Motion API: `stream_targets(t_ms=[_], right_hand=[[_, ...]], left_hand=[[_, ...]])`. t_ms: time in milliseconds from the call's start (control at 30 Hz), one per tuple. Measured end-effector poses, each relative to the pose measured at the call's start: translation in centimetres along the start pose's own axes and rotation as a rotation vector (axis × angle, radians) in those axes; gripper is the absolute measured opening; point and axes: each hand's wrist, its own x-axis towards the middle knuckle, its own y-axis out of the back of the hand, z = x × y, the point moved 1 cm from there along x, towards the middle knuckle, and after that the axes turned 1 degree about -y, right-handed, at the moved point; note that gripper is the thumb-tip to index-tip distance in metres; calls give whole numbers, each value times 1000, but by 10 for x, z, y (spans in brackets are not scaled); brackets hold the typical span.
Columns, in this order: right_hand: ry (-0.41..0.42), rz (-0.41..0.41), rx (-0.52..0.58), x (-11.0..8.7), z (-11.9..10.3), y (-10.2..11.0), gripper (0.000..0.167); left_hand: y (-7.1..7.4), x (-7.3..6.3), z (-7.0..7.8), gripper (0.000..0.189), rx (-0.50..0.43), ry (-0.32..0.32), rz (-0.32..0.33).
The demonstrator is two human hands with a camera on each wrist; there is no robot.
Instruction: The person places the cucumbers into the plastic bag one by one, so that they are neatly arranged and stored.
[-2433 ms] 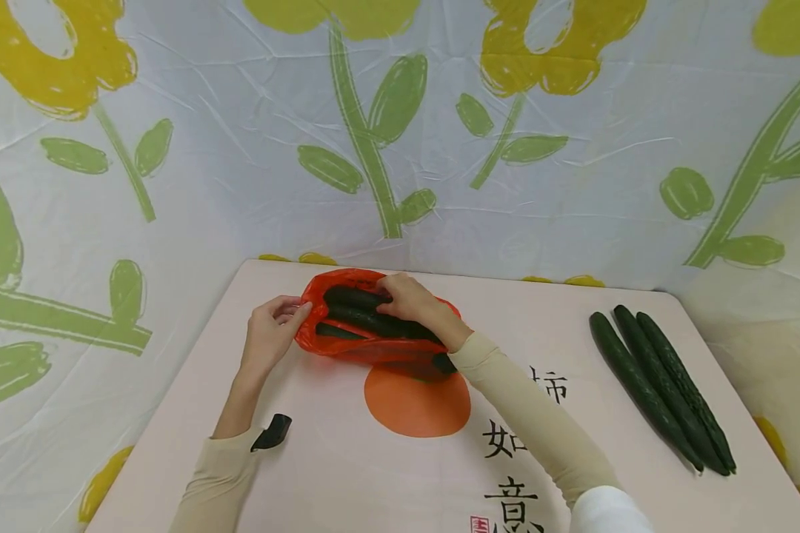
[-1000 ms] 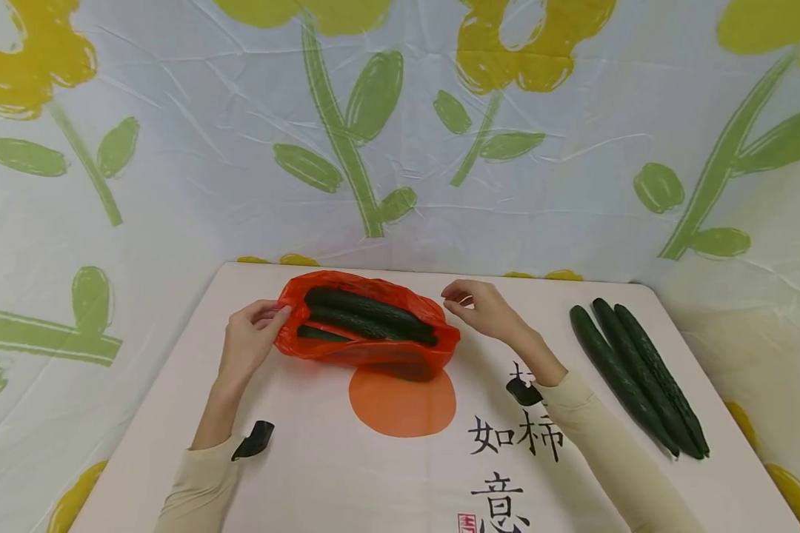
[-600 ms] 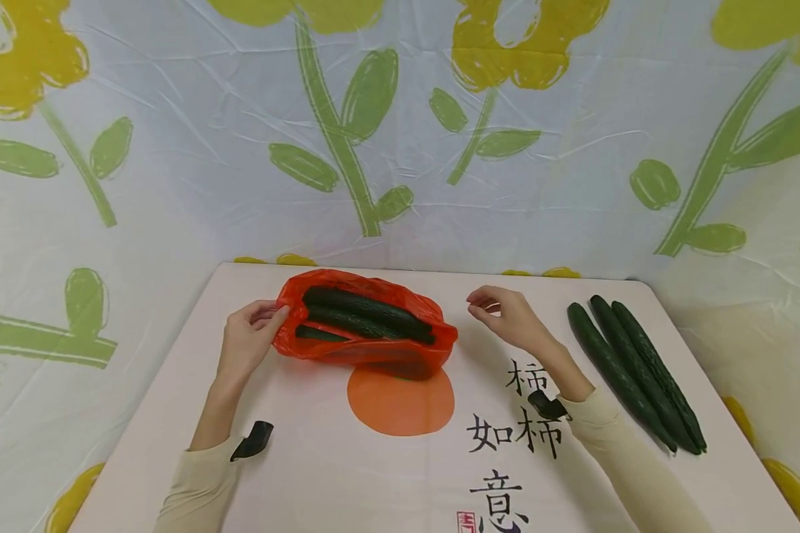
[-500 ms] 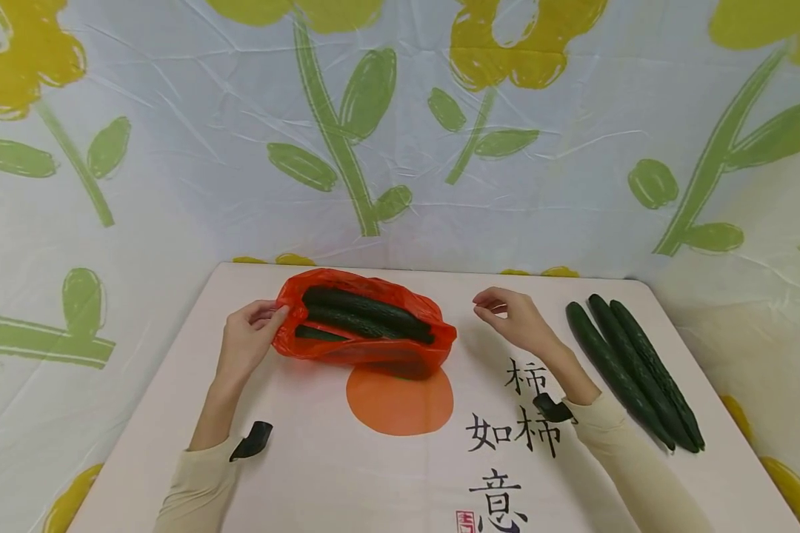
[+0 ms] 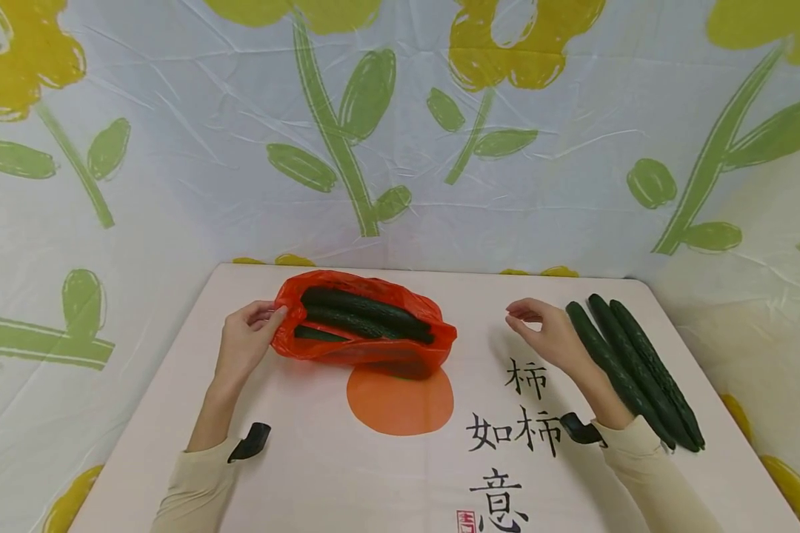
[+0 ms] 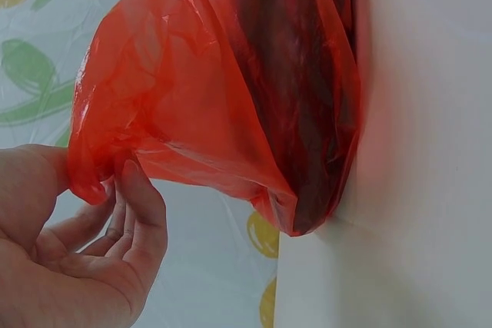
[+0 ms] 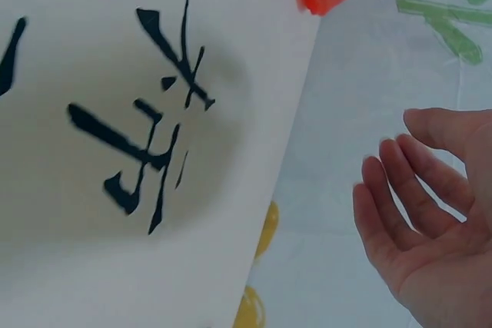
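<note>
A red plastic bag (image 5: 433,355) lies with its mouth spread toward the head camera. Dark green cucumbers (image 5: 367,307) show inside it; the lower part of one is covered by the bag's side. My left hand (image 5: 243,340) pinches the bag's left rim between thumb and fingers, as the left wrist view also shows. In the air between the bag and the loose cucumbers (image 5: 633,370) is my right hand (image 5: 550,333), fingers loosely bent and holding nothing. Three loose cucumbers lie side by side at the table's right, one partly hidden behind the right forearm.
The pale table (image 5: 320,466) bears a printed orange disc (image 5: 400,403) and black characters (image 5: 496,500). A white cloth (image 5: 227,148) with yellow flowers and green leaves hangs behind and around the table.
My right hand has left the cucumbers in the bag and moved right, toward the loose cucumbers. My left hand keeps its pinch on the bag's rim. The head view has shifted slightly.
</note>
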Motion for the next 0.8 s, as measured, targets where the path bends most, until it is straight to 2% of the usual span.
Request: stream_targets(t_ms=[267, 800], right_hand=[[-91, 120, -61, -24, 12, 15, 21], [-221, 231, -129, -62, 36, 47, 25]], left_hand=[[-1, 2, -1, 41, 4, 0, 1], [-1, -1, 1, 44, -9, 7, 13]])
